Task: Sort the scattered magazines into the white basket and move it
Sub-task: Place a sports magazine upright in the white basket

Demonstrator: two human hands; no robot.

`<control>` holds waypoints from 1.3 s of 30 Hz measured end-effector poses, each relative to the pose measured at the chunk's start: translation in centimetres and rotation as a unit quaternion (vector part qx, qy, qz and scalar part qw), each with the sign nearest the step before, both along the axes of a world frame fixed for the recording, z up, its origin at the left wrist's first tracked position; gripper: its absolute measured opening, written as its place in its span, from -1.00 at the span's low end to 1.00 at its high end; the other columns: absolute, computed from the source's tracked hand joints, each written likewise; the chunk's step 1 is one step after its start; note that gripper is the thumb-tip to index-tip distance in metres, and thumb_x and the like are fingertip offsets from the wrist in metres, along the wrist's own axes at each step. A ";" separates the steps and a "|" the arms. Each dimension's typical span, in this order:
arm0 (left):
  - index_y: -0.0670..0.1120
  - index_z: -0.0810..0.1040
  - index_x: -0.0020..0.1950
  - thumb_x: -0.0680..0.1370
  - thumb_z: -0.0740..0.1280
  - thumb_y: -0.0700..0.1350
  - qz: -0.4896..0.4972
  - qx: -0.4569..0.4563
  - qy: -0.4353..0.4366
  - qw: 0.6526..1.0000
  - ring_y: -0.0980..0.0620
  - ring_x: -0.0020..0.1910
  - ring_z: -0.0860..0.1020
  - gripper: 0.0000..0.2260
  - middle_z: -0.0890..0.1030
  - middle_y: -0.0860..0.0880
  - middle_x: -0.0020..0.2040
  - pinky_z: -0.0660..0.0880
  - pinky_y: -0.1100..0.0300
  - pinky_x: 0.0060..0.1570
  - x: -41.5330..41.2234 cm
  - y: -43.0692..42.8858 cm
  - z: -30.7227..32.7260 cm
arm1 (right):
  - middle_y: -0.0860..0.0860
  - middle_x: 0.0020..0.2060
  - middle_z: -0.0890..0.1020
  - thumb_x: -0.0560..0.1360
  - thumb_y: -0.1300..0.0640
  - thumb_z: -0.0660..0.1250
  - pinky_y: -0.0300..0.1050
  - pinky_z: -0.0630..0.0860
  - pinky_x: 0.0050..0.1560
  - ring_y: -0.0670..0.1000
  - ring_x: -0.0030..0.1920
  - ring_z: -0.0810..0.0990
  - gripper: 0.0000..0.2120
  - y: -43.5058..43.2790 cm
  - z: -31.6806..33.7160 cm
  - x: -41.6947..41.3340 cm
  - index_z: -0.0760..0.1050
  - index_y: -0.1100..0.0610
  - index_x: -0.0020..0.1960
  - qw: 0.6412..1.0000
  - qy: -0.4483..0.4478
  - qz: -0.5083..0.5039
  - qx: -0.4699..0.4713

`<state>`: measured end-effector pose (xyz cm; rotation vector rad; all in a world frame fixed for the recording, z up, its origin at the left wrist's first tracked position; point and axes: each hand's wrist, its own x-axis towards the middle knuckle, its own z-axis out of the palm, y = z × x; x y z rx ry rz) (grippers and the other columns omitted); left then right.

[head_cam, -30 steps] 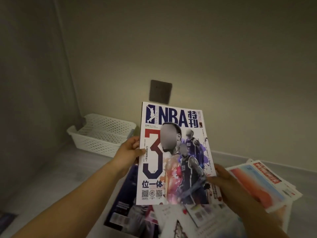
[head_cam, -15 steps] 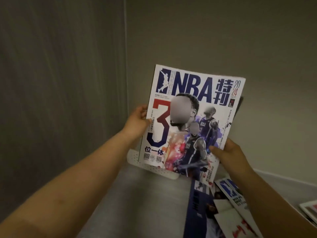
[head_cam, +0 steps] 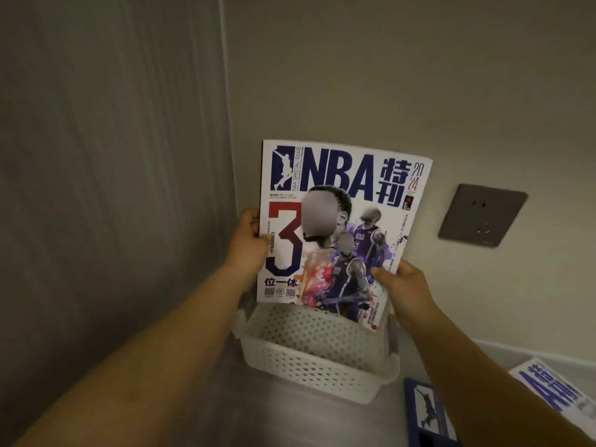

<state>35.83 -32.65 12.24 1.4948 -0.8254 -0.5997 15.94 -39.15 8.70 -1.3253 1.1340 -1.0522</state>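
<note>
We hold the glossy white NBA magazine [head_cam: 335, 233] upright above the white perforated plastic basket [head_cam: 317, 356] (floor corner), left hand [head_cam: 250, 243] and right hand [head_cam: 400, 287] fingers pinching its side edges.

A room corner is seen from above and close by. The left wall [head_cam: 106, 188] is covered in a grey-brown surface with faint vertical streaks, and it is met by the paler beige back wall [head_cam: 403, 75] along a thin light vertical strip [head_cam: 225, 91] at the corner. A dark grey wall socket plate [head_cam: 482, 215] is mounted low on the back wall, to the right; slots can be made out on its face. A pale skirting strip [head_cam: 529, 351] is run along the foot of the back wall. The floor [head_cam: 290, 421] is finished in smooth light grey. The room is dimly and warmly lit, and the left wall is left in deeper shade than the back wall.
</note>
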 end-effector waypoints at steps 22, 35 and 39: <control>-0.19 0.34 0.21 0.48 0.18 -0.38 0.011 0.077 -0.042 0.996 -0.05 0.06 0.49 -0.68 0.53 -0.20 0.19 0.41 0.09 0.03 1.2 -4.8 -5.9 | 0.17 0.03 0.62 0.48 0.30 0.23 -0.05 0.48 0.03 0.10 -0.10 0.54 -0.77 -2.4 -4.4 0.5 0.48 0.25 0.13 0.987 0.147 -0.053 -0.030; -0.15 0.33 0.29 0.50 0.21 -0.31 0.032 0.033 -0.154 0.987 0.07 0.02 0.40 -0.64 0.41 0.02 0.07 0.40 0.18 0.02 -3.3 0.8 -5.9 | 0.13 0.28 0.45 0.51 0.22 0.20 -0.04 0.41 0.13 0.12 0.16 0.47 -0.63 3.7 -5.4 -9.3 0.30 0.13 0.32 0.953 0.284 -0.080 -0.067; -0.14 0.34 0.32 0.47 0.24 -0.34 0.013 0.058 -0.220 0.974 -0.15 0.30 0.36 -0.58 0.35 -0.18 0.36 0.31 -0.01 0.33 -7.4 5.2 -5.7 | 0.22 0.21 0.50 0.51 0.28 0.19 -0.02 0.41 0.15 0.20 0.16 0.48 -0.70 8.3 -6.4 -17.6 0.42 0.19 0.23 0.939 0.325 -0.109 -0.026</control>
